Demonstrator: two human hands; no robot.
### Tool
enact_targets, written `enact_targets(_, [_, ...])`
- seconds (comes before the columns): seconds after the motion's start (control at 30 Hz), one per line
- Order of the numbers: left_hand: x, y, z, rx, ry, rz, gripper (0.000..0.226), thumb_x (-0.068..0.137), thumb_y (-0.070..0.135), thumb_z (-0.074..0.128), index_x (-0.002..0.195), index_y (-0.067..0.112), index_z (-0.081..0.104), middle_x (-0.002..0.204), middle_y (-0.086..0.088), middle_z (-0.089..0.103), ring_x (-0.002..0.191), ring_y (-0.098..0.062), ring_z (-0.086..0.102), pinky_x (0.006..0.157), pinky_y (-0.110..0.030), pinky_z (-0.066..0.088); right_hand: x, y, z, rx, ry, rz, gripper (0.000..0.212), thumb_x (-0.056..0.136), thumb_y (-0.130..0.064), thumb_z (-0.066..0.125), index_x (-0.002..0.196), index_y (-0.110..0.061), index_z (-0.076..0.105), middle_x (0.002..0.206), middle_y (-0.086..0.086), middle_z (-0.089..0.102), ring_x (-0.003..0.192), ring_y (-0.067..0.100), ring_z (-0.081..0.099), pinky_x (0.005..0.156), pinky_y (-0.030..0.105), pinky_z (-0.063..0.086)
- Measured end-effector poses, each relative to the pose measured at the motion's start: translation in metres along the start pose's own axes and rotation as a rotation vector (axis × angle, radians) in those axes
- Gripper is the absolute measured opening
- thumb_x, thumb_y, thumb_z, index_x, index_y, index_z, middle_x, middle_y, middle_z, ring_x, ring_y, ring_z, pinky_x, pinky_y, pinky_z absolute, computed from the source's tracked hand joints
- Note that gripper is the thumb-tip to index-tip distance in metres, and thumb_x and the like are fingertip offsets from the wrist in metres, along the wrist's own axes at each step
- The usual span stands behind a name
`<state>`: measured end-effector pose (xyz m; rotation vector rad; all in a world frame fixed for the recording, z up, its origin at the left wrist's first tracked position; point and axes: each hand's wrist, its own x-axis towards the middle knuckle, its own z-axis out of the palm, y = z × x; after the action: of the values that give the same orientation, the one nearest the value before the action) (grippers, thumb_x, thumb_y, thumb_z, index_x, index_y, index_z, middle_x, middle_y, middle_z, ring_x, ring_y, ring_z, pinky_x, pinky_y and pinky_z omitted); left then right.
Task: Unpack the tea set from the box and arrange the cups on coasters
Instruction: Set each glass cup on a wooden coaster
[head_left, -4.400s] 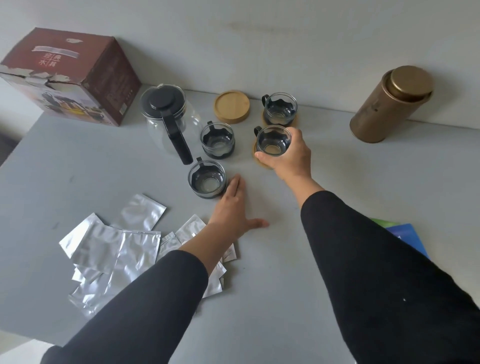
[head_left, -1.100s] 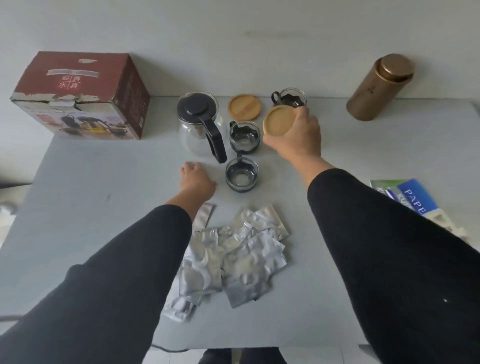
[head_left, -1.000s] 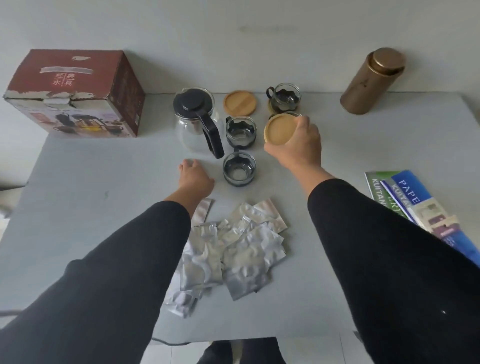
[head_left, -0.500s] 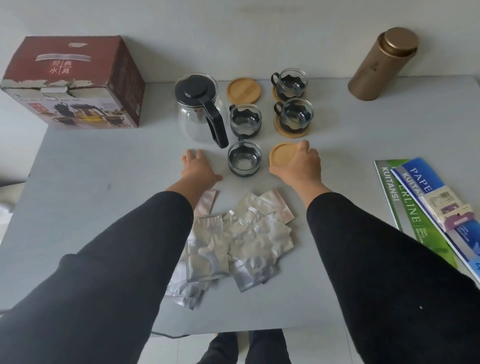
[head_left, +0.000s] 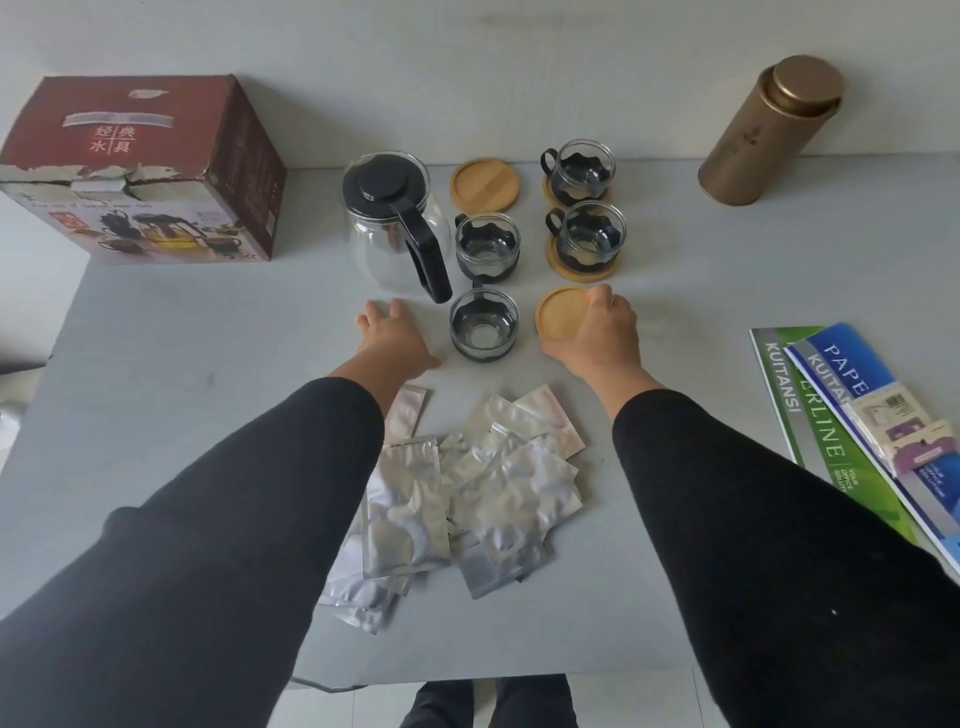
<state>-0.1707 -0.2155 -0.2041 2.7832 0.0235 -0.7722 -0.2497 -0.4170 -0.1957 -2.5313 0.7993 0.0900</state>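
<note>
My right hand (head_left: 597, 335) rests on a bare wooden coaster (head_left: 560, 313) lying flat on the grey table, fingers over its right edge. Just left of it stands a glass cup (head_left: 484, 325) with no coaster under it. Behind that is another glass cup (head_left: 487, 247), also straight on the table. At the back right, two cups (head_left: 593, 235) (head_left: 581, 170) each sit on a coaster. A second bare coaster (head_left: 484, 184) lies at the back. My left hand (head_left: 393, 335) lies flat and empty left of the nearest cup. The red tea set box (head_left: 140, 166) stands at far left.
A glass teapot (head_left: 393, 228) with black lid and handle stands left of the cups. Several silver foil packets (head_left: 467, 488) lie between my arms. A gold canister (head_left: 769, 130) leans at the back right. Booklets (head_left: 841, 415) lie at the right edge.
My right hand brought the coaster down from the air and set it flat on the table right of the nearest cup. My left hand stayed flat on the table.
</note>
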Motion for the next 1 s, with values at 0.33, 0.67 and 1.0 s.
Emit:
enact_targets(0.33, [0.002, 0.007, -0.005, 0.025, -0.039, -0.058, 0.117, 0.076, 0.042, 0.075, 0.151, 0.004, -0.006, 0.156, -0.017, -0.006, 0.146, -0.035, -0.002, 0.117, -0.048, 0.020, 0.005, -0.021, -0.025, 0.151, 0.337, -0.346, 0.029, 0.077, -0.015, 0.064, 0.101, 0.000, 0.059, 0.100, 0.015, 0.060, 0.095, 0.031, 0.055, 0.075, 0.030, 0.041])
enact_targets(0.67, [0.001, 0.003, 0.002, -0.031, -0.020, -0.101, 0.120, 0.075, 0.040, 0.077, 0.150, -0.002, -0.006, 0.157, -0.010, -0.007, 0.146, -0.027, -0.002, 0.116, -0.045, 0.024, 0.046, -0.083, -0.015, 0.144, -0.049, -0.295, 0.084, 0.073, -0.041, 0.073, 0.139, -0.010, 0.032, 0.136, 0.014, 0.040, 0.127, 0.027, 0.039, 0.102, 0.031, 0.035])
enact_targets(1.0, [-0.002, 0.007, -0.001, -0.044, -0.050, -0.140, 0.120, 0.076, 0.037, 0.077, 0.149, -0.002, -0.008, 0.157, -0.010, -0.012, 0.147, -0.027, -0.005, 0.115, -0.049, 0.024, 0.072, -0.103, -0.001, 0.009, -0.073, -0.262, 0.084, 0.066, -0.044, 0.078, 0.131, -0.005, 0.041, 0.129, 0.013, 0.050, 0.119, 0.029, 0.049, 0.093, 0.033, 0.043])
